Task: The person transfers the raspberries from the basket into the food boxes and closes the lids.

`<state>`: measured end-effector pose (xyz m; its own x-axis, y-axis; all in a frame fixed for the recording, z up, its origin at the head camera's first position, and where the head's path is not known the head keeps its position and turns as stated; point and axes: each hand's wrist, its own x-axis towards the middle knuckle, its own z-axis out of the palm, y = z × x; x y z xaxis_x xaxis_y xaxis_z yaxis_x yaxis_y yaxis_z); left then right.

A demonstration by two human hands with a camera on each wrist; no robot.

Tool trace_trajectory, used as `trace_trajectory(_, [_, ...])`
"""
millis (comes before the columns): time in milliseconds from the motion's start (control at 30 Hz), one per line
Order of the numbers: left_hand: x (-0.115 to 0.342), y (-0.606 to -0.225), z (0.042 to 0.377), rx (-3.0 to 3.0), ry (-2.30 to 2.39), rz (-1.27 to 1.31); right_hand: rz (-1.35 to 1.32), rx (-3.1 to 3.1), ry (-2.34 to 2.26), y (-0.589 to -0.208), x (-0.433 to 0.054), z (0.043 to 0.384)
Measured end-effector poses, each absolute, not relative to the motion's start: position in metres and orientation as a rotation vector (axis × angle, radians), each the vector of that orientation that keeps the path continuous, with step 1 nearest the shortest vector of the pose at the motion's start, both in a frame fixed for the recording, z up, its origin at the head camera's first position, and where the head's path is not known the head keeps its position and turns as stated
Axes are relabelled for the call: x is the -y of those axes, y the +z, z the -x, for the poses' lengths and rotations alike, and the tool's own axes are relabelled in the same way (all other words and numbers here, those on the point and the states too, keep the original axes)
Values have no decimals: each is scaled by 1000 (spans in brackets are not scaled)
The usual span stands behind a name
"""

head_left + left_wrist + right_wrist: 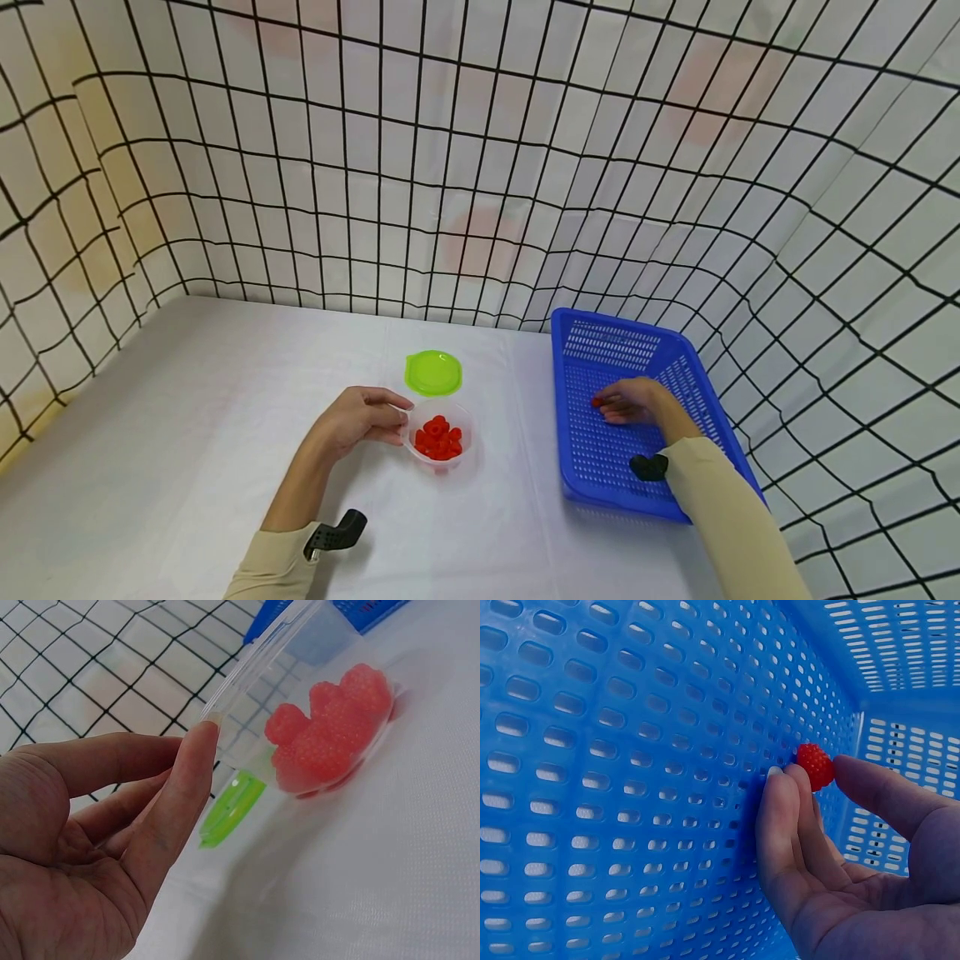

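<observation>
In the head view, a clear plastic bowl (467,425) stands on the white-covered table with several red raspberries (437,440) in it. My left hand (365,419) pinches this bowl at its left rim. The left wrist view shows the raspberries (330,731) heaped against the bowl's far side, with the left fingertips right at the rim. Inside a blue plastic basket (564,417) at the right is my right hand (633,402), reaching low. Between its thumb and fingers it holds a single raspberry (815,766), close over the slotted basket floor.
A bright green lid (433,372) lies flat on the table (225,400) behind the bowl. Black wire mesh (450,179) backed by white sheeting rises at the back and along both sides. The basket's right side is close to the mesh.
</observation>
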<state>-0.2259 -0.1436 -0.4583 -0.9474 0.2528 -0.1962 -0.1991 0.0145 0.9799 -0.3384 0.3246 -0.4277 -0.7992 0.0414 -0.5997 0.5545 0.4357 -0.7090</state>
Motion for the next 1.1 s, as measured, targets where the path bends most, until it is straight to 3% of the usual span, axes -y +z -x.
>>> trace_trajectory(600, [142, -459, 225, -1976, 2004, -49, -460, -2127, -1420, -426, -334, 335])
trace_trajectory(1100, [142, -458, 226, -1977, 2009, -65, -227, -2182, -1417, -381, -308, 337])
